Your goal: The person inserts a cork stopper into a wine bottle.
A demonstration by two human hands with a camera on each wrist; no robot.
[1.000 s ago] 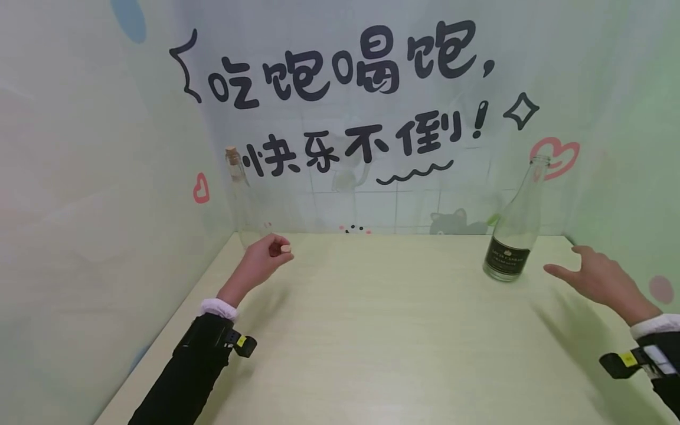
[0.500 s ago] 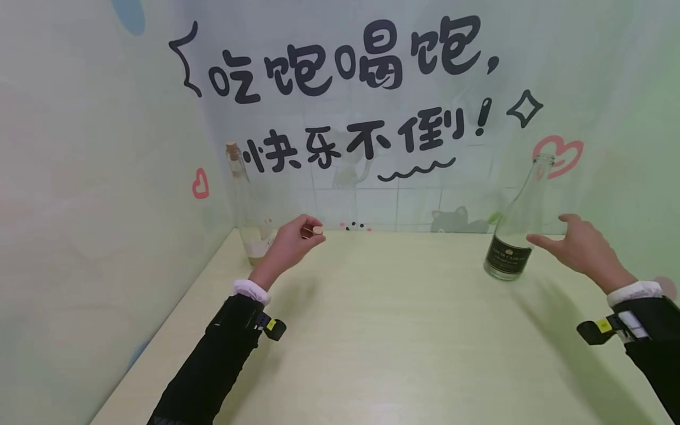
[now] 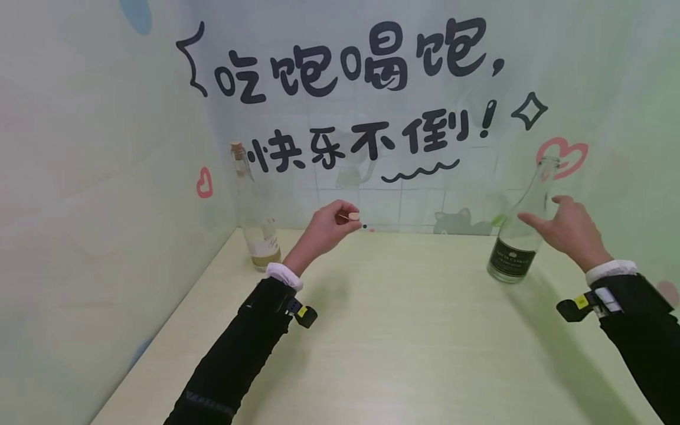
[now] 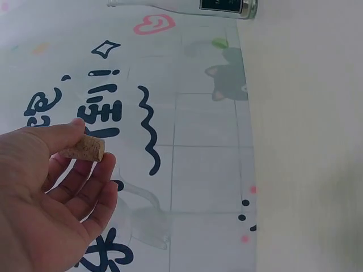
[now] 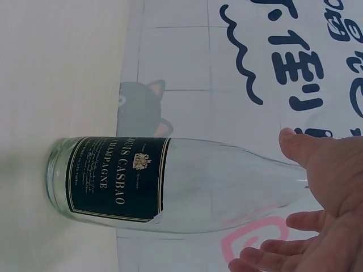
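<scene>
My left hand [image 3: 330, 225] is raised over the middle back of the table and pinches a small cork [image 3: 353, 216] between thumb and fingers; the left wrist view shows the cork [image 4: 83, 149] at the fingertips. My right hand [image 3: 564, 227] is open, fingers spread, right beside an uncorked clear glass bottle with a dark label [image 3: 519, 236] that stands at the back right. In the right wrist view the hand [image 5: 323, 204] is close to the bottle's [image 5: 170, 184] upper body without gripping it.
A second clear bottle [image 3: 256, 224], stoppered with a cork, stands in the back left corner. The pale wooden table [image 3: 414, 342] is enclosed by a left wall, a right wall and a back wall [image 3: 372, 118] with large black lettering.
My left hand has lifted the cork up and to the right, away from the left bottle. My right hand has risen from near the table toward the right bottle's upper body.
</scene>
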